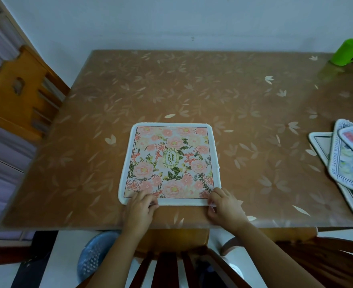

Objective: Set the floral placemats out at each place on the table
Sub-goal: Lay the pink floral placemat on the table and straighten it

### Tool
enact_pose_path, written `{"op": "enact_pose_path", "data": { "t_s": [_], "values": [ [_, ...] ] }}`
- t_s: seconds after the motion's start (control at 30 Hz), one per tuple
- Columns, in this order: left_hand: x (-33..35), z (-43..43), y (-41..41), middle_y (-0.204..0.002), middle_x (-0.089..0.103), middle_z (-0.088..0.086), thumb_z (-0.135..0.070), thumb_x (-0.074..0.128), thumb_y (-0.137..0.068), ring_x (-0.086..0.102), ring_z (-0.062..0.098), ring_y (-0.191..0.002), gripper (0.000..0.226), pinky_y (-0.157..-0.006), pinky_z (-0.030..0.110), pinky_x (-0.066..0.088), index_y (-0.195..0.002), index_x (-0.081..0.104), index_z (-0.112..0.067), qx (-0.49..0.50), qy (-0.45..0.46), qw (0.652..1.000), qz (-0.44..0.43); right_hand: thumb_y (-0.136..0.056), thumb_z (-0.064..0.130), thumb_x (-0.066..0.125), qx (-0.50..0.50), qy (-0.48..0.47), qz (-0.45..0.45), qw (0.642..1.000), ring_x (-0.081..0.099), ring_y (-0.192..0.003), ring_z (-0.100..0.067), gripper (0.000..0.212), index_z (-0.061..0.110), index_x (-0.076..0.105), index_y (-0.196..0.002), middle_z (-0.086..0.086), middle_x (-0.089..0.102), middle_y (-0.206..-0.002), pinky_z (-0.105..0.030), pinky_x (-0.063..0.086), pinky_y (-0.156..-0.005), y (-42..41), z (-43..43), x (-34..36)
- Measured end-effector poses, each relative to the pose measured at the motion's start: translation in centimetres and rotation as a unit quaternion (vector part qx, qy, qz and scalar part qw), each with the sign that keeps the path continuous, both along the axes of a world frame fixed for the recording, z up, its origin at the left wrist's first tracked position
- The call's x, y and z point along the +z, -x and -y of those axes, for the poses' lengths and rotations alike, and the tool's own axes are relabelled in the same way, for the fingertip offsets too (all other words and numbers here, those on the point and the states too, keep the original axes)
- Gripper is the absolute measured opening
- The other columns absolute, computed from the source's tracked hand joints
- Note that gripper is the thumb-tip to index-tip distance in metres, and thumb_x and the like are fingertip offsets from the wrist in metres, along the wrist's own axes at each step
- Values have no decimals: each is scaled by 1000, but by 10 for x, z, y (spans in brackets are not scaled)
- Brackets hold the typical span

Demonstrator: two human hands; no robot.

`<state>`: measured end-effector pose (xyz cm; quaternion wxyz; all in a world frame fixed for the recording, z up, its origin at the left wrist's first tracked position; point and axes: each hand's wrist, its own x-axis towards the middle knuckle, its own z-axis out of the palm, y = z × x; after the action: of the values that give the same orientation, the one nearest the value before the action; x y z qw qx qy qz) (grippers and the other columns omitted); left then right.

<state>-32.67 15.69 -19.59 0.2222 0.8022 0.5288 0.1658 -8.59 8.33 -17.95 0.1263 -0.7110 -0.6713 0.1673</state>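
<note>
Green plastic mug far R, by wall. Wooden chair at L. Blue perforated stool low, nr front.

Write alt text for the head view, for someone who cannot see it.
A left hand and a right hand hold the near edge of a floral placemat lying flat on a brown table. More mats overlap at its right edge, a green cup stands at the far right, a wooden chair at the left.
</note>
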Motion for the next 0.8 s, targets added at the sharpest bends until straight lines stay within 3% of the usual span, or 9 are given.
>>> {"op": "enact_pose_path", "data": {
  "t_s": [0.8],
  "values": [
    [1, 7, -2, -84, 60, 6, -16, 74, -74, 52, 25, -84, 13, -73, 36, 40, -75, 63, -9, 27, 15, 999, -14, -74, 7, 59, 7, 18, -8, 1000, 51, -90, -32, 9, 3, 59, -83, -15, 59, -93, -38, 41, -74, 0, 6, 2]
  ]
}}
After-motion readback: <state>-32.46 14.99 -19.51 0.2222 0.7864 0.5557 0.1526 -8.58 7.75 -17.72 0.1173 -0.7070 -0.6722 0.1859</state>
